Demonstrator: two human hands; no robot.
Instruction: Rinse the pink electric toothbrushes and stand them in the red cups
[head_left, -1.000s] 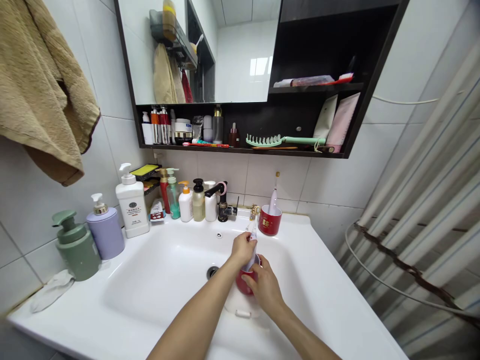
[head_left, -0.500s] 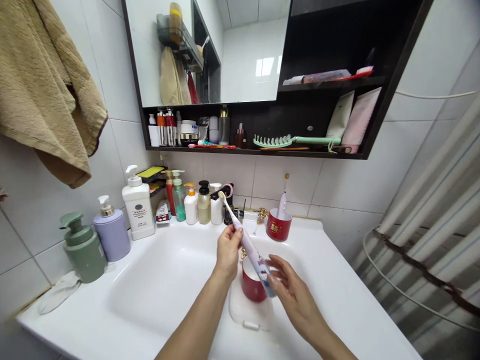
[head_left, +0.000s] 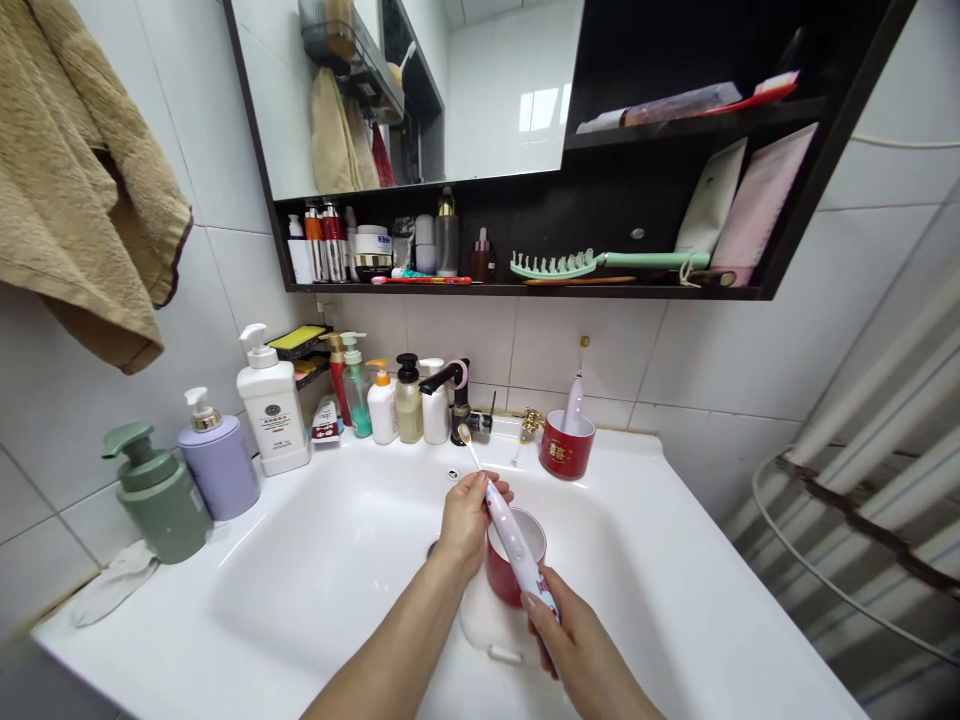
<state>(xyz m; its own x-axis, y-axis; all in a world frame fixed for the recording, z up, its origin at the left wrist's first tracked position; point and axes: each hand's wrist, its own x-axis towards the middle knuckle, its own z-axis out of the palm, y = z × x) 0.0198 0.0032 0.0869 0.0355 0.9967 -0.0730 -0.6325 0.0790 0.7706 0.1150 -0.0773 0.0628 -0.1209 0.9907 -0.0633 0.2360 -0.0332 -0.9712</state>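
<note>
A pale pink electric toothbrush slants over the sink, its small bristled head pointing up and away toward the faucet. Its neck is pinched in my left hand, just below the head. The fingers of my right hand wrap round the lower end of its handle. Beneath the brush a red cup with a white inside rests on a whitish translucent soap dish or lid in the basin. Behind, a second red cup on the sink's back edge holds another pink electric toothbrush upright.
A black faucet rises at the back of the white sink. Pump bottles, including a purple one and a green one, line the left and back edge. A dark cabinet shelf with toiletries hangs above; a brown towel hangs left.
The toothbrush has moved lower, its head now below the faucet. My right hand has closed round its lower end. The view has shifted slightly.
</note>
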